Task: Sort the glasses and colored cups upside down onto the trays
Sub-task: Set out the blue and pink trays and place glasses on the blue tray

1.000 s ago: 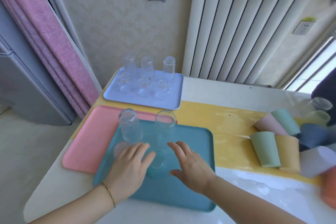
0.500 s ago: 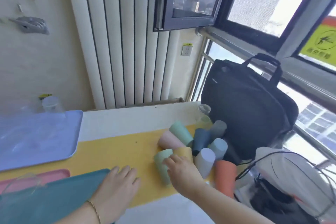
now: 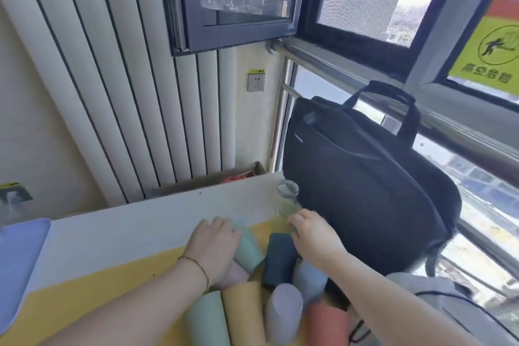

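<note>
Several coloured cups lie in a heap on the yellow table runner [image 3: 98,289]: mint green [image 3: 205,320], yellow [image 3: 244,314], lavender [image 3: 283,314], coral [image 3: 327,326], dark blue [image 3: 280,258], light blue [image 3: 310,281]. My left hand [image 3: 213,244] lies palm down over a teal cup [image 3: 250,253] and a pink cup [image 3: 236,275]; its thumb is hidden. My right hand [image 3: 314,236] reaches behind the heap, fingertips at a pale green cup [image 3: 289,211] that has a clear glass [image 3: 288,189] on top of it. A corner of the lavender-blue tray [image 3: 19,261] shows at the left edge.
A black laptop bag [image 3: 365,191] stands on the table's right end, right behind the glass and my right hand. A grey bag [image 3: 449,303] lies at the lower right. A radiator, wall and window frame stand behind the table.
The view has swung right, from the trays to the cup heap. My left hand moved from the teal tray onto the teal and pink cups. My right hand moved back toward the pale green cup.
</note>
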